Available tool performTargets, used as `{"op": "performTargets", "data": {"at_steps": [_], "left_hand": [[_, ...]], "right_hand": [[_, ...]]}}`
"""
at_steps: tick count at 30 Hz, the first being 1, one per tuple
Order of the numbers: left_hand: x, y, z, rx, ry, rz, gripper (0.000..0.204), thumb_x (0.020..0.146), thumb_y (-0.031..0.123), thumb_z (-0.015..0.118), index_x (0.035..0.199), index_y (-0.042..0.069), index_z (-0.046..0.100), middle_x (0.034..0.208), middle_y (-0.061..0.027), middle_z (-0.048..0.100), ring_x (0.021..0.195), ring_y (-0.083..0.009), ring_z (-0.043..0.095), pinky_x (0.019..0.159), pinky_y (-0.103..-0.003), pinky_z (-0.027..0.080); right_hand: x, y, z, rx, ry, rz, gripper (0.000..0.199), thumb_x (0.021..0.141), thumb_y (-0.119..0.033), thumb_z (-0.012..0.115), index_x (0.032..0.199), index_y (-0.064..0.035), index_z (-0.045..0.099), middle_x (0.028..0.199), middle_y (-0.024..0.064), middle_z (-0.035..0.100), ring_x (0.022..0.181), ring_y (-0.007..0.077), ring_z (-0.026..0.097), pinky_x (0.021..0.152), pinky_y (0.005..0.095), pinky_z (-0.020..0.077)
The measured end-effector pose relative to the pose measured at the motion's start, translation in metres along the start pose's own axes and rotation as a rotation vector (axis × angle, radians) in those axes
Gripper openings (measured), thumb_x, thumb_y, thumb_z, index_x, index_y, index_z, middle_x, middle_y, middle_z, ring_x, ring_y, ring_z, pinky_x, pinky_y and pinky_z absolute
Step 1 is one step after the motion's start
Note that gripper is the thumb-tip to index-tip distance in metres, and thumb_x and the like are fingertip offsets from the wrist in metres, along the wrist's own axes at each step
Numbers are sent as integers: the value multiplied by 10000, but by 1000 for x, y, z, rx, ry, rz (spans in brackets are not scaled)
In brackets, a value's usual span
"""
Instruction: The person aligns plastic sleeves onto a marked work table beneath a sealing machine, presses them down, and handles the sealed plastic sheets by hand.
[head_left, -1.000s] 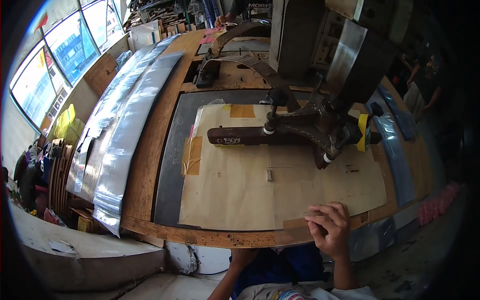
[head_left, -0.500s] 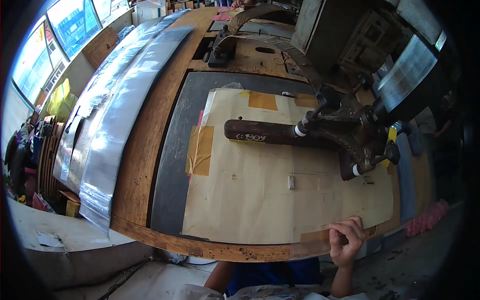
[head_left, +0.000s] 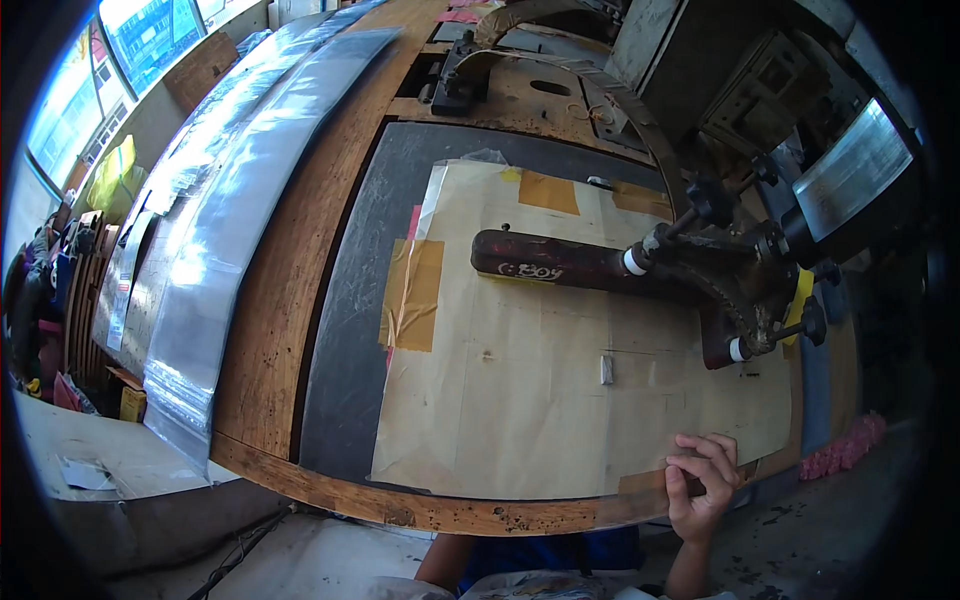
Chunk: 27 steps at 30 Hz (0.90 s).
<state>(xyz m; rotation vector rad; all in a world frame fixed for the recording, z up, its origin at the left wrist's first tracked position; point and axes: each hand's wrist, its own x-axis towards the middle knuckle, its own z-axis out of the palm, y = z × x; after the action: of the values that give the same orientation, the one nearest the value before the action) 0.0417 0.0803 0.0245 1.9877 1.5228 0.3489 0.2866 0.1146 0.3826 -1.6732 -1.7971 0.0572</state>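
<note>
My right hand (head_left: pixel 705 490) is at the table's front edge, right of the middle, with its fingers curled and thumb against them. A clear plastic sheet (head_left: pixel 630 508) appears to run from this hand leftward over the wooden edge; it is faint and its outline is hard to make out. Of my left arm only the forearm (head_left: pixel 445 560) shows, below the front edge; the left hand is hidden. Ahead of the right hand lies a large cream paper sheet (head_left: pixel 520 420), taped down with brown tape (head_left: pixel 415 295). A dark red bar-shaped machine head (head_left: pixel 580 265) stands above it.
Black knobs (head_left: pixel 712 200) and a metal cylinder (head_left: pixel 855 170) belong to the machine at right. Long clear plastic sheets (head_left: pixel 240 230) are stacked along the left. A small pale block (head_left: pixel 606 369) lies on the paper. Pink bundled material (head_left: pixel 845 445) is at far right.
The view has shifted a little, so the table and machine appear displaced. My right hand stays near the same edge, its fingers slightly more spread.
</note>
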Motion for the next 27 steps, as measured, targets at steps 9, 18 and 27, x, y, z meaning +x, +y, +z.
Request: {"op": "performTargets", "data": {"at_steps": [9,18,27], "left_hand": [[-1,-4,-2,-18,-20,0,399,929,340,670,1212,60,693,1160,-203,690,1169,-344,613,1034,-435,434],[0,-4,-9,-37,-59,34,402,929,344,669,1205,53,694,1153,-207,692,1157,-342,618,1024,-436,441],[5,-5,-12,-29,-79,78,405,930,347,668,1199,46,695,1145,-211,693,1145,-339,623,1014,-437,448]], "right_hand": [[-1,1,3,-39,-3,-5,88,801,-170,756,853,-99,742,980,84,747,896,297,601,806,409,502],[-2,5,0,-84,0,-10,146,838,-236,734,836,-90,732,959,84,748,845,282,602,784,404,494],[2,3,1,-67,13,-34,75,793,-138,750,845,-85,741,992,83,753,877,292,619,807,408,510]]}}
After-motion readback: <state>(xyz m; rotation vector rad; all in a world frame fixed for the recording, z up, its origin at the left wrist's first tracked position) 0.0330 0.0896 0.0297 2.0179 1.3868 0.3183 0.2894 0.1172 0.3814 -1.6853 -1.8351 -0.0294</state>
